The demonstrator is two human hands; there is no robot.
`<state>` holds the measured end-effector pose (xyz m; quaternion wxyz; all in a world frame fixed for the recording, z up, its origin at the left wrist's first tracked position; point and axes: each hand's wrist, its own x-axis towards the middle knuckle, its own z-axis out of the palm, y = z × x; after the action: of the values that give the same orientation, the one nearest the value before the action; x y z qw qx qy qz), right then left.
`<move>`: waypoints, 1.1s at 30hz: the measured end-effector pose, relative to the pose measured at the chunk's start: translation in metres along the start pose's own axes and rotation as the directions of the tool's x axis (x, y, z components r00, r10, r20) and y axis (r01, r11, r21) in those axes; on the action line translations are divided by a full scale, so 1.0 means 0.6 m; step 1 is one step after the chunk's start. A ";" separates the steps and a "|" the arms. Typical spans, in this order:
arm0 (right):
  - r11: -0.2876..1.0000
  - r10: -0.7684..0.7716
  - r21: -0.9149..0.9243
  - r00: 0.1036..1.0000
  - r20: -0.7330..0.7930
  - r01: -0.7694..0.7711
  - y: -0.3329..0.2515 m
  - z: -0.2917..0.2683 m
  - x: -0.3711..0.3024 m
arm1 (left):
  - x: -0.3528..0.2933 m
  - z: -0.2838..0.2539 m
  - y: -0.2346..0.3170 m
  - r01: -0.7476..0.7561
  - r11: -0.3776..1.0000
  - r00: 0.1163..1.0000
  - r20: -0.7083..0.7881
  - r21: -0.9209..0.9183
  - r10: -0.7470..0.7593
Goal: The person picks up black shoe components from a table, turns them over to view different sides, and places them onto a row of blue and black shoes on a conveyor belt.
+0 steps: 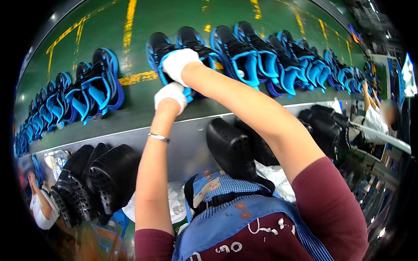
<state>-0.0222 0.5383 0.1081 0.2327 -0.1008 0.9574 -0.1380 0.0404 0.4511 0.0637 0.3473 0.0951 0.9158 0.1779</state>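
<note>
Both white-gloved hands grip a black-and-blue shoe [163, 50] at twelve o'clock on the green conveyor [174, 17]: right hand [179, 63] above, left hand [171, 96] below. More shoes [270, 56] crowd right; black soles [100, 174] lie at eight o'clock.

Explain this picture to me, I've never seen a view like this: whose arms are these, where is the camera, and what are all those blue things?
There is only one picture, taken by a wide fisheye camera worn on a person's head and looking down, so straight edges bend near the rim. The two bare forearms rising from the lower edge are that person's own. Both hands wear white cloth gloves. The left hand and right hand are together gripping a black and blue sports shoe. It sits on a dark green conveyor belt, among a long row of matching black and blue shoes. Nearer the person, stacks of black studded rubber soles lean by a grey metal ledge. The person wears a blue checked apron. Other workers appear at the far left and right edges.
</note>
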 end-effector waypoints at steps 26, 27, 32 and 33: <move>0.984 -0.111 0.116 0.978 -0.175 0.132 0.255 -0.052 -0.647 | -0.380 0.149 0.120 -0.172 0.892 0.874 -0.482 -0.419 -0.058; 0.976 -0.153 0.115 0.961 -0.232 0.184 0.253 -0.056 -0.650 | -0.388 0.150 0.125 -0.179 0.890 0.871 -0.488 -0.420 -0.055; 0.944 -0.222 0.172 0.928 -0.299 0.281 0.231 -0.117 -0.687 | -0.402 0.140 0.144 -0.240 0.689 0.871 -0.465 -0.684 -0.160; 0.918 -0.265 0.192 0.898 -0.351 0.346 0.224 -0.125 -0.689 | -0.402 0.132 0.169 -0.322 0.550 0.915 -0.403 -0.771 -0.031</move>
<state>0.2850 0.7874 0.3031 0.0612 -0.1973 0.9291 -0.3068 0.2769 0.4933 0.1937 0.1552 -0.0365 0.7618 0.6278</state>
